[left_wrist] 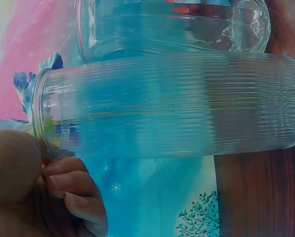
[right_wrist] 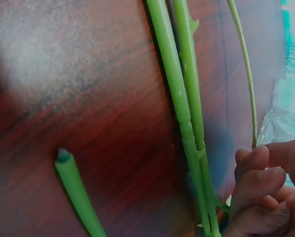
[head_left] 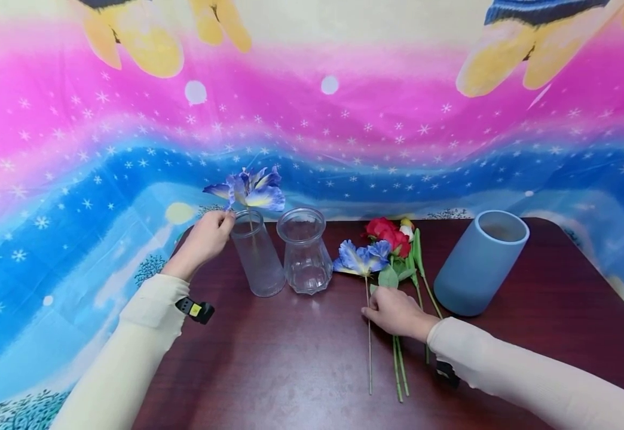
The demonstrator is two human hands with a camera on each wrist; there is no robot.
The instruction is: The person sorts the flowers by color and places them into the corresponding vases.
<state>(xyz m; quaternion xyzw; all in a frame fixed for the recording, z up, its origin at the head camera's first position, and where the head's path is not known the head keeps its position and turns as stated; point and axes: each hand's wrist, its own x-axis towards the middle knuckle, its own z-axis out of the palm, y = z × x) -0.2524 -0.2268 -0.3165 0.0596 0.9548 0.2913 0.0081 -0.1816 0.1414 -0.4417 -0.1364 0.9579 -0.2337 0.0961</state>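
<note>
My left hand (head_left: 212,233) is at the rim of a ribbed clear glass vase (left_wrist: 162,106), its thumb and curled fingertips pinching the edge. A blue-and-yellow artificial iris (head_left: 255,190) stands in that vase, its bloom above the rim and its stem showing faintly through the glass. With thumb and fingertips, my right hand (head_left: 398,312) pinches the thin stem (right_wrist: 248,74) of a second blue iris (head_left: 363,257). That flower's bloom points away from me, toward the back of the table. Beside this hand lie red roses (head_left: 384,232) with green stems (right_wrist: 174,89).
A flared clear glass vase (head_left: 308,257) stands right of the ribbed one. Farther right is a tall blue-grey vase (head_left: 481,263). A white tulip-like bud (head_left: 406,229) lies by the roses on the dark wooden table (head_left: 269,364). A colourful cloth (head_left: 312,131) hangs behind.
</note>
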